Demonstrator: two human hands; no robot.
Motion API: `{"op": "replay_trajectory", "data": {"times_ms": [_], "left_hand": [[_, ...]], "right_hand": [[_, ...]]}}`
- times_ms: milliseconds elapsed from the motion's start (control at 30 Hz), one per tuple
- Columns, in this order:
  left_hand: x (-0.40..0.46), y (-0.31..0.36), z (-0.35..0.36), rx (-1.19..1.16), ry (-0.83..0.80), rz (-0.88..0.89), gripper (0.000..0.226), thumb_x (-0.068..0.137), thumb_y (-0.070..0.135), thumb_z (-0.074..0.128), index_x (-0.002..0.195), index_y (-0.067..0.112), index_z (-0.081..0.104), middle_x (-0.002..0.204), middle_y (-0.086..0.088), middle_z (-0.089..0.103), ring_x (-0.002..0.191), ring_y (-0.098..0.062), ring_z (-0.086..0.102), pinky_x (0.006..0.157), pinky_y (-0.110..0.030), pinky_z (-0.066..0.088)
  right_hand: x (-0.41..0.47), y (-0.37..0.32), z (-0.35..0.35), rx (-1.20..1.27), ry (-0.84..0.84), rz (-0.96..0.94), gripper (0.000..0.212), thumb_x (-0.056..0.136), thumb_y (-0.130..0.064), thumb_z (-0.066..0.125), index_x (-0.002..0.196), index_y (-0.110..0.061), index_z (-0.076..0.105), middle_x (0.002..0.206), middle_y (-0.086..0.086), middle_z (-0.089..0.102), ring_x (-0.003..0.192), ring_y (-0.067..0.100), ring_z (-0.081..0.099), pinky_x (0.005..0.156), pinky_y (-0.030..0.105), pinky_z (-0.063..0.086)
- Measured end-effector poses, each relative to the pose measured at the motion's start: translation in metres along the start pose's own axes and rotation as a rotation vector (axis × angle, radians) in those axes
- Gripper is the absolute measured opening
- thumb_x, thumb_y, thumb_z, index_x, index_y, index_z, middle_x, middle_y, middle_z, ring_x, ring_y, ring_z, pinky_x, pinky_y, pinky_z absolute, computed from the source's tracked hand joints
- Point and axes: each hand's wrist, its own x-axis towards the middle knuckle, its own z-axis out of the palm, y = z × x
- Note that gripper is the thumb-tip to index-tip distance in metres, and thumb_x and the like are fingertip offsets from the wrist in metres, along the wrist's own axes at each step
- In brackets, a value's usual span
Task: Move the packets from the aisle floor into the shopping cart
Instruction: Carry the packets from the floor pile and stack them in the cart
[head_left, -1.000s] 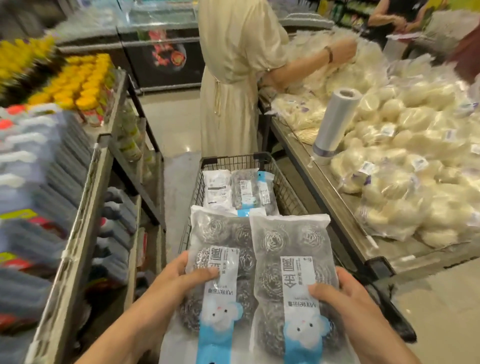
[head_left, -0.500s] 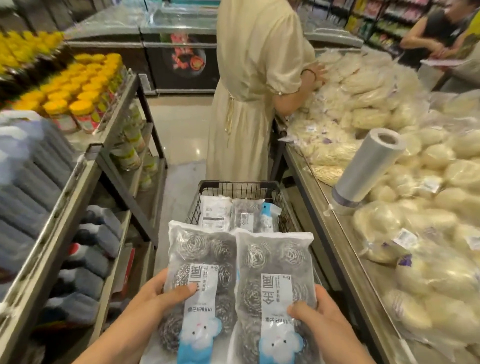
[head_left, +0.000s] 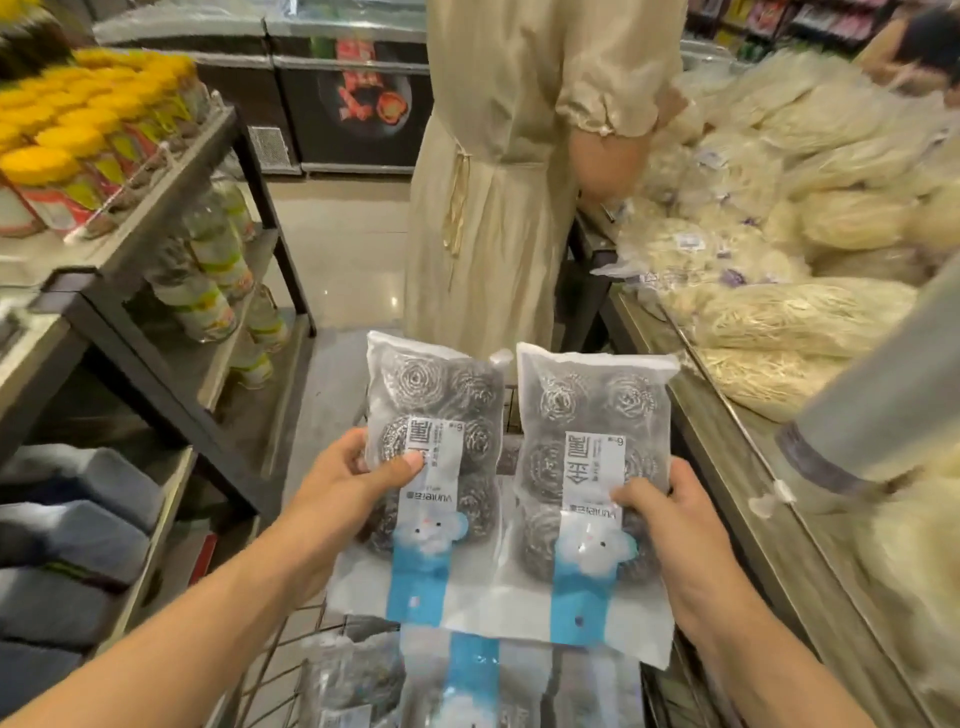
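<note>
Supermarket aisle: jars with yellow lids (head_left: 78, 150) fill the shelf off to the left, and a counter (head_left: 737, 467) heaped with bagged noodles (head_left: 810, 317) runs along the right. Left hand (head_left: 343, 488) grips one packet (head_left: 434, 452) of steel scourers, right hand (head_left: 675, 525) grips a second packet (head_left: 587, 467) beside it. Both packets hang above the shopping cart (head_left: 280, 670), where more packets (head_left: 467, 680) lie below the hands.

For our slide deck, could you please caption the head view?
Left hand and right hand each hold a steel-scourer packet above the shopping cart.
</note>
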Motion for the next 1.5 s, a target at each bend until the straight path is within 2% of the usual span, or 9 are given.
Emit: {"op": "replay_trajectory", "data": {"times_ms": [100,233,400,667,767,933,1067,1300,1500], "left_hand": [[0.048,-0.031,0.012,0.027,-0.034,-0.034,0.039,0.092,0.023,0.078,0.128,0.016,0.066,0.114,-0.003,0.079,0.109,-0.024,0.075,0.104,-0.044,0.054],[0.088,-0.075,0.026,0.02,0.057,-0.131,0.019,0.097,0.012,0.07,0.115,0.004,0.069,0.104,-0.01,0.081,0.099,-0.026,0.077,0.07,-0.02,0.058],[0.106,-0.108,0.045,0.028,0.035,-0.251,0.02,0.098,0.016,0.07,0.117,0.01,0.068,0.103,-0.004,0.081,0.1,-0.024,0.076,0.097,-0.044,0.058],[0.11,-0.113,0.042,0.235,0.08,-0.253,0.034,0.097,0.026,0.072,0.105,0.002,0.049,0.108,-0.023,0.067,0.09,-0.03,0.069,0.076,-0.04,0.057],[0.105,-0.11,0.044,0.356,0.134,-0.243,0.05,0.098,0.029,0.07,0.129,-0.004,0.049,0.136,-0.027,0.055,0.12,-0.04,0.059,0.097,-0.05,0.05],[0.104,-0.123,0.038,0.359,0.131,-0.175,0.031,0.095,0.028,0.074,0.113,0.015,0.053,0.091,0.006,0.06,0.078,-0.007,0.058,0.065,-0.025,0.048],[0.099,-0.135,0.042,0.412,0.113,-0.136,0.047,0.086,0.031,0.084,0.12,0.026,0.051,0.106,0.001,0.07,0.089,-0.017,0.071,0.079,-0.038,0.061],[0.09,-0.138,0.049,0.656,0.096,-0.162,0.094,0.079,0.069,0.073,0.153,0.028,0.03,0.129,-0.006,0.061,0.121,-0.031,0.062,0.102,-0.058,0.052],[0.061,-0.116,0.035,0.3,0.071,-0.232,0.089,0.092,0.044,0.074,0.161,0.022,0.022,0.153,-0.017,0.048,0.13,-0.032,0.056,0.114,-0.048,0.043]], "right_hand": [[0.046,0.017,0.009,-0.096,0.032,-0.049,0.032,0.089,-0.004,0.064,0.113,-0.025,0.064,0.102,0.001,0.077,0.092,0.022,0.074,0.074,0.041,0.059],[0.078,0.062,0.028,-0.287,0.046,-0.029,0.028,0.092,-0.01,0.066,0.109,-0.031,0.059,0.102,-0.003,0.074,0.091,0.017,0.072,0.08,0.043,0.061],[0.094,0.109,0.038,-0.231,0.095,0.142,0.028,0.097,-0.006,0.059,0.114,-0.028,0.057,0.103,-0.001,0.072,0.091,0.02,0.071,0.077,0.041,0.059],[0.1,0.113,0.053,-0.547,0.185,0.113,0.035,0.092,-0.026,0.063,0.125,-0.02,0.055,0.108,0.001,0.07,0.096,0.028,0.067,0.087,0.04,0.054],[0.102,0.119,0.06,-0.628,0.187,0.124,0.063,0.095,-0.028,0.062,0.15,-0.01,0.038,0.138,0.017,0.062,0.123,0.038,0.06,0.103,0.045,0.05],[0.101,0.13,0.056,-0.736,0.099,0.221,0.042,0.1,-0.031,0.055,0.138,-0.013,0.049,0.134,0.014,0.063,0.12,0.035,0.06,0.092,0.038,0.049],[0.093,0.138,0.05,-0.763,0.093,0.209,0.04,0.101,-0.026,0.051,0.138,-0.01,0.049,0.136,0.016,0.06,0.124,0.036,0.058,0.098,0.041,0.048],[0.073,0.129,0.047,-0.72,0.111,0.165,0.05,0.094,-0.029,0.062,0.142,-0.017,0.051,0.138,0.01,0.058,0.125,0.03,0.056,0.103,0.041,0.049],[0.037,0.106,0.039,-0.6,0.019,0.077,0.048,0.098,-0.03,0.061,0.145,-0.03,0.051,0.142,-0.003,0.058,0.109,0.014,0.056,0.089,0.029,0.045]]}}
